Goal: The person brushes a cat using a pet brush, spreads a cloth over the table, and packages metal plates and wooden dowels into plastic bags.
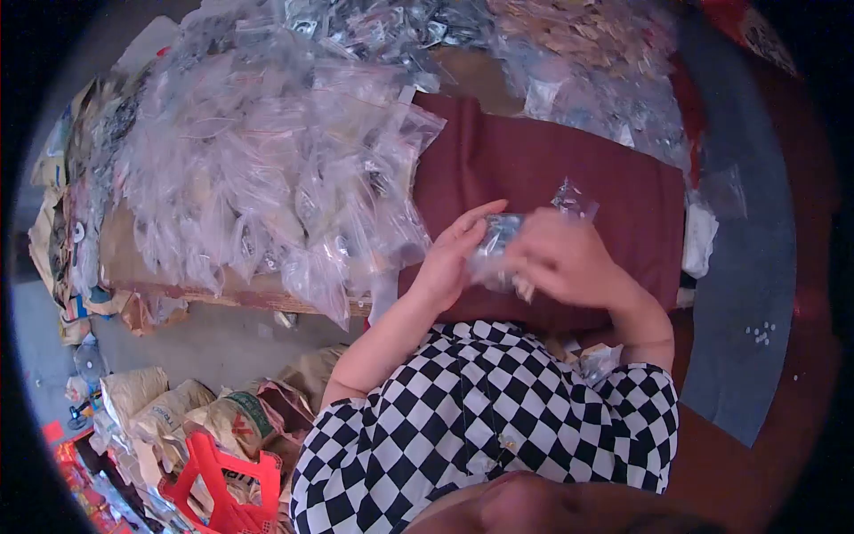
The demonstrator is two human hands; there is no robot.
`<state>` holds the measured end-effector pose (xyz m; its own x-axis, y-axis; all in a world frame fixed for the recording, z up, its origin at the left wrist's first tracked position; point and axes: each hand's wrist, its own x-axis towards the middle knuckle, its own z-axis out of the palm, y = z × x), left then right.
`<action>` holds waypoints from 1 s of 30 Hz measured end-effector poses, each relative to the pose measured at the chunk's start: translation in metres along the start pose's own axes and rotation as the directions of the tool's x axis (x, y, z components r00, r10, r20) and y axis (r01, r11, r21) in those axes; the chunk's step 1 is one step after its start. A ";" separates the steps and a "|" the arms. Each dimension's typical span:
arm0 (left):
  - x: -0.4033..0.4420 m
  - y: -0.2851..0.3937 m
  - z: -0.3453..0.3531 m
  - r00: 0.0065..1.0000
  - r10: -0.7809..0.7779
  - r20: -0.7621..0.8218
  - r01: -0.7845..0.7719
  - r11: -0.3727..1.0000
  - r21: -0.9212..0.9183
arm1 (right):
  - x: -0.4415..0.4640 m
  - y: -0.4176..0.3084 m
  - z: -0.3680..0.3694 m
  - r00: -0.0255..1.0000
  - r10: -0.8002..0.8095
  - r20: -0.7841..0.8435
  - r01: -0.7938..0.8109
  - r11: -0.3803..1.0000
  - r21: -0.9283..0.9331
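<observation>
My left hand (452, 260) holds a small clear plastic bag (500, 233) with greyish, shiny contents; its thumb and fingers are closed around the bag's left side. Exactly what is inside is too blurred to tell. Over the bag's right side is my right hand (562, 256), fingers curled and smeared by motion, so its grip is unclear. A second small clear bag (572, 198) shows just behind the right hand, above the maroon cloth (623, 196). Both hands are over the cloth's near part, close to my body.
A big heap of filled clear zip bags (258, 169) covers the table's left side. More bagged metal parts (391, 27) and brownish pieces (578, 36) lie at the back. A red plastic stool (227, 485) and paper sacks (236, 418) stand on the floor at left.
</observation>
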<state>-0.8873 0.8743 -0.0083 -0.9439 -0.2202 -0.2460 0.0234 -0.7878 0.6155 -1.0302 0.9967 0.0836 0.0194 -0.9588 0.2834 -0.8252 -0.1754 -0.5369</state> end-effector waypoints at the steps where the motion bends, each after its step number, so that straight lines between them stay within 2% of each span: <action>1: -0.001 -0.001 0.003 1.000 -0.004 0.003 0.004 1.000 -0.002 | 0.003 0.007 0.001 0.986 0.131 -0.104 -0.124 0.989 0.077; 2: -0.003 -0.002 0.007 0.998 0.067 0.012 -0.066 0.995 -0.078 | 0.004 0.016 0.002 0.975 0.212 -0.060 -0.206 0.974 0.094; 3: -0.003 -0.002 0.009 0.990 0.143 0.012 -0.139 0.978 -0.152 | 0.001 0.022 0.005 0.976 0.208 -0.060 -0.202 0.975 0.095; 4: -0.004 -0.003 0.008 0.988 0.152 0.001 -0.150 0.978 -0.148 | -0.001 0.029 0.010 0.971 0.231 -0.057 -0.226 0.971 0.080; 6: -0.005 -0.005 0.005 0.957 0.277 0.080 -0.270 0.959 -0.091 | -0.005 0.039 0.025 0.970 0.238 -0.046 -0.234 0.969 0.078; 7: -0.006 -0.006 0.006 0.956 0.287 0.067 -0.281 0.956 -0.084 | -0.010 0.040 0.035 0.956 0.242 -0.167 -0.225 0.968 0.114; 8: -0.006 -0.009 0.007 0.939 0.339 0.059 -0.343 0.908 0.239 | -0.013 0.039 0.043 0.926 0.247 -0.285 -0.212 0.966 0.150; 9: -0.008 -0.011 0.008 0.921 0.383 0.065 -0.356 0.765 0.537 | -0.013 0.034 0.051 0.930 0.239 -0.280 -0.200 0.966 0.161; 10: -0.011 -0.011 0.011 0.942 0.331 0.051 -0.322 0.856 0.405 | -0.014 0.027 0.058 0.844 0.449 -0.294 -0.263 0.823 0.503; 11: -0.010 -0.011 0.011 0.941 0.335 0.040 -0.321 0.853 0.412 | -0.017 0.026 0.064 0.800 0.544 -0.255 -0.271 0.706 0.654; 12: -0.008 -0.009 0.011 0.881 0.455 0.128 -0.412 0.607 0.680 | -0.021 0.025 0.070 0.745 0.631 -0.214 -0.254 0.566 0.784; 13: -0.010 -0.002 0.014 0.815 0.523 0.250 -0.440 0.276 0.855 | -0.031 0.032 0.074 0.780 0.624 -0.048 -0.309 0.451 0.837; 14: -0.015 0.006 0.020 0.818 0.511 0.264 -0.371 0.118 0.921 | -0.039 0.040 0.077 0.799 0.591 0.115 -0.373 0.336 0.865; 15: -0.018 0.018 0.026 0.817 0.515 0.259 -0.365 0.114 0.924 | -0.045 0.047 0.077 0.803 0.584 0.119 -0.371 0.334 0.867; 17: -0.021 0.042 0.023 0.716 0.575 0.397 -0.342 -0.207 0.917 | -0.057 0.055 0.077 0.724 0.656 0.216 -0.492 0.271 0.828; 18: -0.021 0.055 0.007 0.716 0.530 0.454 -0.379 -0.251 0.891 | -0.061 0.056 0.074 0.720 0.659 0.216 -0.493 0.267 0.828; 20: -0.023 0.091 -0.017 0.804 0.365 0.469 -0.315 -0.408 0.857 | -0.064 0.056 0.064 0.664 0.737 0.123 -0.375 0.186 0.908; 21: -0.026 0.101 -0.026 0.806 0.358 0.472 -0.319 -0.408 0.855 | -0.066 0.056 0.062 0.661 0.741 0.121 -0.372 0.183 0.910; 23: -0.030 0.113 -0.041 0.870 0.187 0.457 -0.153 -0.778 0.610 | -0.067 0.061 0.060 0.635 0.770 0.060 -0.337 0.207 0.918; 27: -0.040 0.117 -0.048 0.897 0.161 0.413 -0.136 -0.786 0.603 | -0.076 0.064 0.065 0.640 0.766 0.064 -0.341 0.209 0.917; 29: -0.056 0.121 -0.038 0.812 0.286 0.508 -0.057 -0.828 0.558 | -0.079 0.063 0.066 0.634 0.772 0.039 -0.355 0.246 0.902; 30: -0.064 0.126 -0.031 0.813 0.281 0.509 -0.061 -0.829 0.555 | -0.081 0.062 0.065 0.632 0.775 0.014 -0.372 0.288 0.882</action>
<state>-0.8135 0.7712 0.0623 -0.9289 -0.1080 0.3542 -0.1451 0.9862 -0.0796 -1.0460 1.0485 -0.0244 -0.6195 -0.7449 -0.2476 0.2530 0.1092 -0.9613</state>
